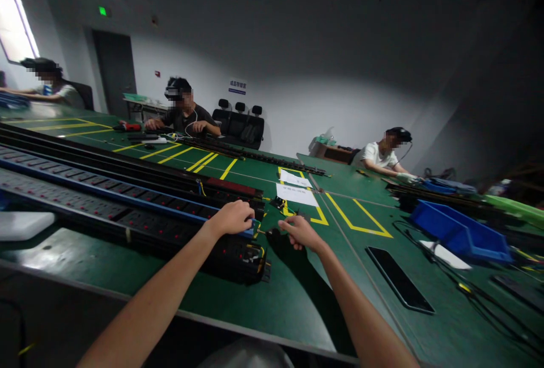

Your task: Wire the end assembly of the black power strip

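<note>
Gripping the blue power strip (127, 201) end, left hand (232, 218) fingers closed. Right hand (300, 232) pinches sth small, too tiny to ID.

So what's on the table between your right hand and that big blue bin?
In the head view, between the right hand and the blue bin lies green table marked with a yellow taped outline, plus a flat black panel nearer the camera.

A blue bin (461, 235) sits near white papers (296, 193) (three seated co-workers beyond).

Assembly workshop, long green workbenches (297, 300), power strips (106, 198), seated workers (187, 113)
</note>
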Action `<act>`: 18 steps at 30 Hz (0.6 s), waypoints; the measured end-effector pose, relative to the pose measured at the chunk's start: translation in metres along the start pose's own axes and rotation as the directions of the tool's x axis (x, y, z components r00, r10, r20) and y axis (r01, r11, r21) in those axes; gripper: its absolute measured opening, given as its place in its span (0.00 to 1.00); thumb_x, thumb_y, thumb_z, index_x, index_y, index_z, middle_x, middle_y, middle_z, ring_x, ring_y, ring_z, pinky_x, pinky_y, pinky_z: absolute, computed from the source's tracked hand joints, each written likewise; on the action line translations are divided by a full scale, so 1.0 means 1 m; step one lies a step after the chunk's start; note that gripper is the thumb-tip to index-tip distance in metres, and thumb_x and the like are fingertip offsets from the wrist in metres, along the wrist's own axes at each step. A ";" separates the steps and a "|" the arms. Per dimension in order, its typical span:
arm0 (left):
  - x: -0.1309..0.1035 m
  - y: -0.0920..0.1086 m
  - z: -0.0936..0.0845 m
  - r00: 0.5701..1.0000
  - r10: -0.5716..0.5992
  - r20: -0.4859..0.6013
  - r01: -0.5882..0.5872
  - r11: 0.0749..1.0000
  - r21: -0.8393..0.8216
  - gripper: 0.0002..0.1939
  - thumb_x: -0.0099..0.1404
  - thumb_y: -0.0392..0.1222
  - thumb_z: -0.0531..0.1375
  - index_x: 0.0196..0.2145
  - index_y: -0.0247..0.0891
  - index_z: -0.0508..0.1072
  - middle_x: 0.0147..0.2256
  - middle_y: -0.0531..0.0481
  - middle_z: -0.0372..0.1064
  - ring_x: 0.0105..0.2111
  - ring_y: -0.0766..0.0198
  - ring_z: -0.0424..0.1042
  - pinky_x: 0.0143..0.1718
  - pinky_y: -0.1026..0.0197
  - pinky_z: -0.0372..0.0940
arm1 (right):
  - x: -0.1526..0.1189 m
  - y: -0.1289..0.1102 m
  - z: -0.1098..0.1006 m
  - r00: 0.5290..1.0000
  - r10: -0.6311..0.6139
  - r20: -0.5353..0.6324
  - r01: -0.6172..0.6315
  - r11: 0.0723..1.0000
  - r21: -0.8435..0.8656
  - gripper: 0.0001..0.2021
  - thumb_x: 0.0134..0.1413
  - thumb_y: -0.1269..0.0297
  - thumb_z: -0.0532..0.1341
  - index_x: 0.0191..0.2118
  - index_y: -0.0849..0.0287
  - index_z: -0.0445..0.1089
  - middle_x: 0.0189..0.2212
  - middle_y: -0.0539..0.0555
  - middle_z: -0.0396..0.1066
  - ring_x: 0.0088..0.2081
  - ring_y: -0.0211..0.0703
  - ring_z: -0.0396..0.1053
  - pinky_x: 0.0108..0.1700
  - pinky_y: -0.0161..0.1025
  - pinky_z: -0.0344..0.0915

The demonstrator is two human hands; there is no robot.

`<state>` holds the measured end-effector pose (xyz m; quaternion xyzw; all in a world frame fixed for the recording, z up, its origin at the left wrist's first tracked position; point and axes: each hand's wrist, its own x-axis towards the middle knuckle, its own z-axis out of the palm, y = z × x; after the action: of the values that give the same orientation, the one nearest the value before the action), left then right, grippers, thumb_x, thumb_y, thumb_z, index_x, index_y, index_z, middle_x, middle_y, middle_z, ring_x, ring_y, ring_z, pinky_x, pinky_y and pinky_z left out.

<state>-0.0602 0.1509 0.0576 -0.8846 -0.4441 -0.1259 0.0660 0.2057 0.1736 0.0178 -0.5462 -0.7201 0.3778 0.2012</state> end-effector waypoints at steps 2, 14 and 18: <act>0.000 0.000 0.000 1.000 -0.001 -0.003 0.001 1.000 0.001 0.11 0.64 0.39 0.56 0.38 0.41 0.78 0.38 0.47 0.74 0.42 0.56 0.72 0.43 0.59 0.65 | 0.000 0.000 0.003 0.997 -0.013 0.080 0.010 0.999 0.037 0.16 0.63 0.51 0.57 0.34 0.60 0.66 0.12 0.43 0.64 0.12 0.33 0.63 0.13 0.25 0.56; 0.000 -0.001 -0.002 1.000 -0.023 -0.008 0.023 0.999 -0.030 0.11 0.64 0.39 0.55 0.37 0.41 0.78 0.37 0.47 0.74 0.41 0.58 0.72 0.46 0.60 0.65 | 0.011 0.008 0.014 0.990 0.024 0.140 -0.029 0.999 0.036 0.12 0.65 0.58 0.57 0.33 0.60 0.64 0.15 0.47 0.71 0.13 0.34 0.67 0.13 0.25 0.56; 0.000 0.000 -0.002 1.000 -0.031 -0.007 0.030 0.999 -0.040 0.12 0.64 0.39 0.55 0.38 0.41 0.79 0.37 0.46 0.73 0.41 0.57 0.72 0.45 0.60 0.66 | 0.012 0.006 0.017 0.994 0.020 0.104 -0.019 1.000 -0.013 0.11 0.65 0.59 0.56 0.33 0.60 0.64 0.15 0.46 0.70 0.13 0.33 0.66 0.13 0.24 0.55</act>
<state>-0.0608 0.1507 0.0595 -0.8784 -0.4547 -0.1391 0.0482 0.1936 0.1800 0.0005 -0.5341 -0.7265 0.4033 0.1562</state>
